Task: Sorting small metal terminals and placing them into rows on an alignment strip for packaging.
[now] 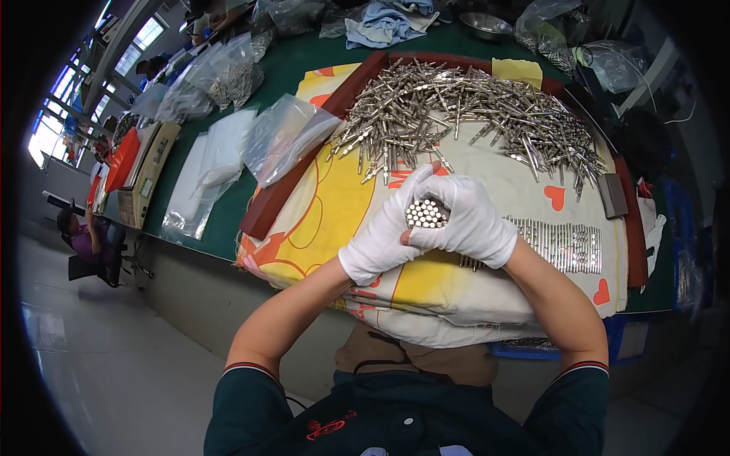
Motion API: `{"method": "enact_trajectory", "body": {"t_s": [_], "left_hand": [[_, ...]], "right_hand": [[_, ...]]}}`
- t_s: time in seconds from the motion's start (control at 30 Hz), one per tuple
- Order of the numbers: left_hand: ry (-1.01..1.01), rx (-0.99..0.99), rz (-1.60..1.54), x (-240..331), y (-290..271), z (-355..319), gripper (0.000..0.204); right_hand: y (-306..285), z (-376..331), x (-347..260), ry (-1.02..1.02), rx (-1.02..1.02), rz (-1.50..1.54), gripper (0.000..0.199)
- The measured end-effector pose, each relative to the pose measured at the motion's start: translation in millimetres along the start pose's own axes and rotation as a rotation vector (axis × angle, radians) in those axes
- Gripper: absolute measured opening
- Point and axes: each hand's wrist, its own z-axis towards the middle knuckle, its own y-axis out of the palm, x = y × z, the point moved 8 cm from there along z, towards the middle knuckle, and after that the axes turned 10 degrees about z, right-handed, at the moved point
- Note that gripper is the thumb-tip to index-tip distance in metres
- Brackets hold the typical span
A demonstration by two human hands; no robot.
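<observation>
A bundle of slim metal rods (427,214) stands end-on between my two white-gloved hands, their round bright ends facing up. My left hand (386,232) wraps round the bundle's left side, its bare thumb tip and fingertip poking out of the glove. Round the right side curls my right hand (475,220). Just right of that hand, a neat row of shiny metal rods (563,247) lies side by side on the patterned cloth (334,205). Beyond both hands spreads a loose heap of similar metal rods (456,95).
Dark red wooden strips (293,190) border the cloth on the green table (220,242). Clear plastic bags (285,140) lie to the left, beside a beige box-like device (152,171). A grey block (612,195) sits at the right edge. Another person (85,235) sits far left.
</observation>
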Motion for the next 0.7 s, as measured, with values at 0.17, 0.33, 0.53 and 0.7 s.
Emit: {"method": "enact_trajectory", "body": {"t_s": [0.17,0.33,0.53,0.7], "left_hand": [[-0.021,0.024,0.014,1,0,1,0.1],[-0.08,0.019,-0.049,-7,0,-1,0.097],[-0.039,0.02,0.05,4,1,3,0.097],[0.0,0.104,0.183,0,-4,-1,0.099]], "right_hand": [[1,0,1,0.047,-0.012,0.039,0.047],[1,0,3,0.052,-0.011,0.053,0.046],[0,2,2,0.05,0.029,0.064,0.046],[8,12,-31,-0.137,0.023,-0.453,0.045]]}}
